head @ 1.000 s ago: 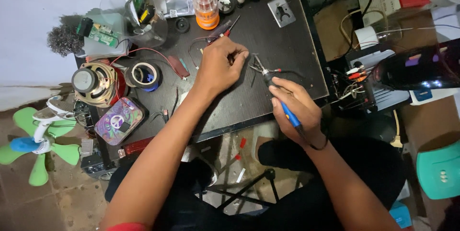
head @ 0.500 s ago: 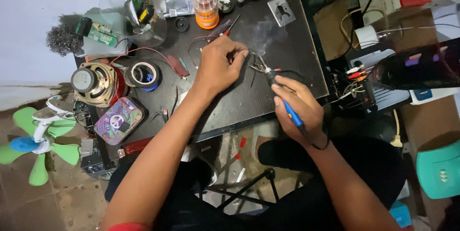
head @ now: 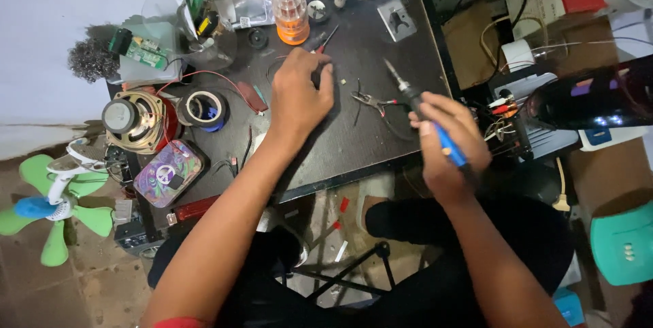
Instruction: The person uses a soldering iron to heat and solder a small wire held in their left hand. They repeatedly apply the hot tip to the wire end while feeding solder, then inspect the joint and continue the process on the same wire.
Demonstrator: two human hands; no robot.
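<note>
Clear cup (head: 204,46): far left, holds upright tools.
Soldering iron (head: 425,114): blue handle, metal tip; above dark tabletop (head: 354,144), right hand (head: 449,141) fingers wrapped round it.
Left hand (head: 299,93): fingers together, flat on table.

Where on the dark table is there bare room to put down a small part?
The far right part of the table is bare, between the grey wall switch, the soldering iron in the right hand and the table's right edge. The near strip below the left hand is also bare. The left side, around the speaker and tape roll, is crowded.
</note>
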